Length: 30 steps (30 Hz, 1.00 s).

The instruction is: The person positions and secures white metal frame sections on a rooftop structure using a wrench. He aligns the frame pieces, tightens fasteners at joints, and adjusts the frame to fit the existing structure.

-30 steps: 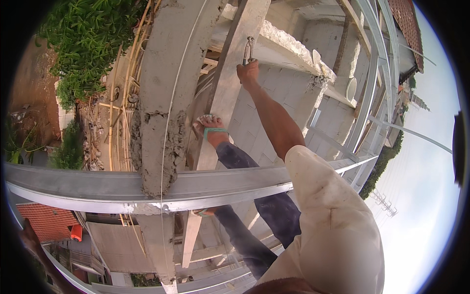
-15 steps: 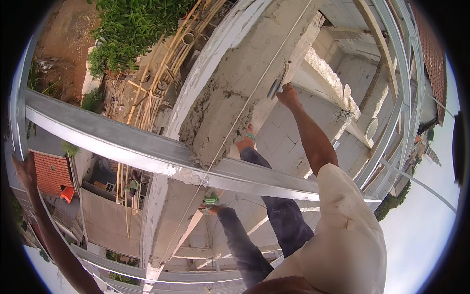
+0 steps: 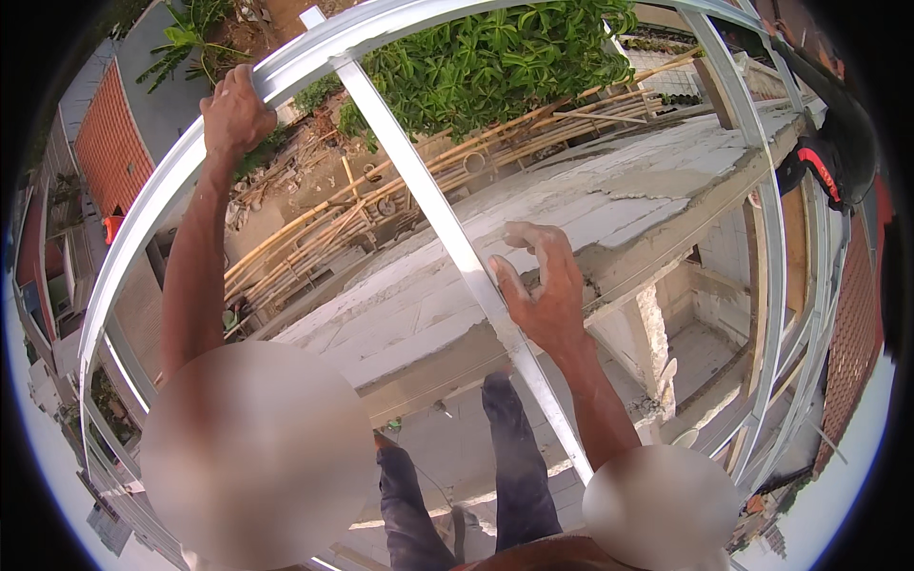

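Note:
My left hand (image 3: pixel 236 112) is wrapped around a long silver metal beam (image 3: pixel 157 205) that curves across the upper left. My right hand (image 3: pixel 543 285) is raised just right of a thinner metal strut (image 3: pixel 419 186), its fingers curved and apart. Nothing shows between those fingers; whether the thumb touches the strut I cannot tell. Beneath both hands runs a pale block wall (image 3: pixel 371 328), with grey mortar (image 3: pixel 633 228) spread along its top and near side. My legs, in dark trousers, stand below the strut.
Bamboo poles (image 3: pixel 314 233) lie beyond the wall beside a leafy green tree (image 3: pixel 476 71). More metal framing (image 3: pixel 762 190) rises at the right, next to a dark shape with a red stripe (image 3: pixel 819 171). Red-tiled roofs (image 3: pixel 105 143) and the ground are far below.
My view has swung round. My right hand held a trowel over the wall; it is now bare beside the strut. My left hand, on metal framing at the far left before, now grips the beam higher up.

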Available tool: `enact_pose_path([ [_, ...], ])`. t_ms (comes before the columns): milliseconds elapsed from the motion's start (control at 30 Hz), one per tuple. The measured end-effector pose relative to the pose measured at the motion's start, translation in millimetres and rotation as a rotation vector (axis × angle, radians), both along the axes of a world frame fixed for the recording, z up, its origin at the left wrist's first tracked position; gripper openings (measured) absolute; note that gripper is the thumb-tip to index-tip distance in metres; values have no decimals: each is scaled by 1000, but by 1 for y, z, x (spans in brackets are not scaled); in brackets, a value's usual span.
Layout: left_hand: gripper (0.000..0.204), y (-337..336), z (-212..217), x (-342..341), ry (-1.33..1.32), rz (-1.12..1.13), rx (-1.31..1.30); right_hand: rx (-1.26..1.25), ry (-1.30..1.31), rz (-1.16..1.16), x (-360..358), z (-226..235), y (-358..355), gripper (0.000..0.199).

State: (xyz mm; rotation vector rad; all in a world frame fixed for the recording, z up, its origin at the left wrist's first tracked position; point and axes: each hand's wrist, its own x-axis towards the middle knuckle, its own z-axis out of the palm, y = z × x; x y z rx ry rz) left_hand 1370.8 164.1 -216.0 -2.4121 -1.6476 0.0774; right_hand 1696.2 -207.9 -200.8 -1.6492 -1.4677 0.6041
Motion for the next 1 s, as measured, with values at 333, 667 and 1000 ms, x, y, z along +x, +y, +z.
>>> enact_pose_path([
  [333,55,-15,19,-57,-96,-40,140,307,-658,180,-185,-12,294,47],
  [667,73,-83,53,-160,-337,-148,133,119,-893,299,-252,21,284,30],
  [1000,90,-415,125,-585,-118,585,236,46,-847,298,-281,65,269,31],
])
